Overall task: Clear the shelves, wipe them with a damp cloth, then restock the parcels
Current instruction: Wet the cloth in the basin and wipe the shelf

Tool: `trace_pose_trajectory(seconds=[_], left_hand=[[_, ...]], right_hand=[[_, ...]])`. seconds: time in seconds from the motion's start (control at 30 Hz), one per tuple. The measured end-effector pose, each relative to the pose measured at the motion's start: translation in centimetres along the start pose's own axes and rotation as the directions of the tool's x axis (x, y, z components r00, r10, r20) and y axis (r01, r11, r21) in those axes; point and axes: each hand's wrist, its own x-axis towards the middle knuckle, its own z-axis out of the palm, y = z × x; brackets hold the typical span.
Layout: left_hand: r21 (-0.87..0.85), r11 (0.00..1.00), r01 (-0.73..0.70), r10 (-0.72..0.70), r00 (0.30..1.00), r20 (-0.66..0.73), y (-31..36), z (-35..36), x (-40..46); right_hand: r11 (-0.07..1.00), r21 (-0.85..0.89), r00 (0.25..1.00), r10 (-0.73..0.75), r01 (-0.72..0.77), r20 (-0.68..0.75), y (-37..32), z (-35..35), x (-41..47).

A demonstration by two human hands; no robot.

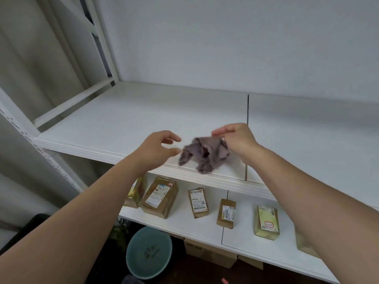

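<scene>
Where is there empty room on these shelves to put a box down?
The upper shelf is bare from the cloth back to the wall and left to the post, and right past the seam. The lower shelf is crowded: parcels stand in a row, with narrow gaps between them and a bare strip along its front edge.

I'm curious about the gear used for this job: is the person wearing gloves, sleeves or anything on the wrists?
No. The left hand and right hand are bare, without gloves, rings, watch or wristbands. Both forearms are uncovered as far as the picture shows; no sleeve edge comes into view.
</scene>
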Motion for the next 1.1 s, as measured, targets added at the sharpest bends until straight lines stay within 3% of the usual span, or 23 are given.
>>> trace_pose_trajectory(seconds=[0.1, 0.17, 0.23, 0.3, 0.4, 0.47, 0.57, 0.63, 0.7, 0.77, 0.87, 0.93, 1.0, 1.03, 1.1], left_hand=[[0.058, 0.998, 0.032, -0.031, 0.999, -0.019, -1.8, -0.3, 0.8], [0.059, 0.998, 0.023, -0.02, 0.999, -0.042, -2.9, -0.8, 1.5], [0.044, 0.999, 0.031, -0.028, 0.998, -0.064, -4.1, -1.4, 2.3], [0.044, 0.998, 0.036, -0.032, 0.995, -0.092, -5.3, -2.3, 3.1], [0.063, 0.996, 0.057, -0.048, 0.989, -0.143, -7.1, -4.1, 3.8], [0.099, 0.993, 0.069, -0.048, 0.978, -0.205, -8.1, -5.7, 4.2], [0.144, 0.985, 0.099, -0.046, 0.941, -0.337, -9.0, -7.5, 5.2], [0.153, 0.98, 0.131, -0.065, 0.924, -0.378, -9.2, -7.8, 6.1], [0.224, 0.965, 0.134, -0.053, 0.941, -0.334, -9.4, -7.4, 7.4], [0.291, 0.947, 0.138, -0.065, 0.966, -0.248, -9.7, -7.0, 8.8], [0.336, 0.921, 0.196, -0.153, 0.977, -0.149, -10.2, -7.3, 10.5], [0.442, 0.86, 0.255, -0.22, 0.967, -0.13, -11.1, -8.1, 11.4], [0.644, 0.707, 0.294, -0.282, 0.951, -0.125, -12.3, -8.9, 12.2], [0.696, 0.655, 0.296, -0.309, 0.945, -0.111, -12.8, -9.1, 12.4], [0.722, 0.645, 0.251, -0.313, 0.948, -0.051, -13.6, -9.4, 12.9]], right_hand=[[0.949, -0.314, 0.987, -0.074, 0.026, -0.143, 1.1, 0.7, 0.8], [0.857, -0.514, 0.995, -0.081, 0.04, -0.057, 1.8, 2.3, 1.1], [0.691, -0.722, 0.996, 0.025, 0.043, 0.083, 3.1, 4.0, 1.4], [0.575, -0.818, 0.995, 0.056, 0.036, 0.082, 4.6, 4.8, 2.4], [0.595, -0.8, 0.997, 0.061, -0.072, -0.044, 4.5, 5.2, 5.4], [0.61, -0.791, 0.998, 0.047, -0.055, -0.032, 3.5, 7.0, 6.7], [0.549, -0.811, 0.979, -0.103, 0.203, 0.175, 1.8, 12.7, 5.3], [0.514, -0.759, 0.917, -0.221, 0.4, 0.333, 0.9, 16.3, 3.2], [0.485, -0.678, 0.833, -0.304, 0.552, 0.462, 0.3, 17.7, 1.6], [0.529, -0.603, 0.8, -0.334, 0.597, 0.498, 0.5, 16.1, 1.7], [0.649, -0.639, 0.911, -0.298, 0.413, 0.286, 2.9, 10.3, 4.2], [0.611, -0.785, 0.964, -0.258, 0.108, -0.068, 4.9, 6.0, 6.8], [0.528, -0.812, 0.913, -0.153, -0.248, -0.379, 5.7, 3.7, 8.9], [0.52, -0.784, 0.891, -0.09, -0.34, -0.446, 5.4, 3.9, 10.0], [0.532, -0.757, 0.884, -0.029, -0.381, -0.466, 4.4, 6.5, 12.2]])
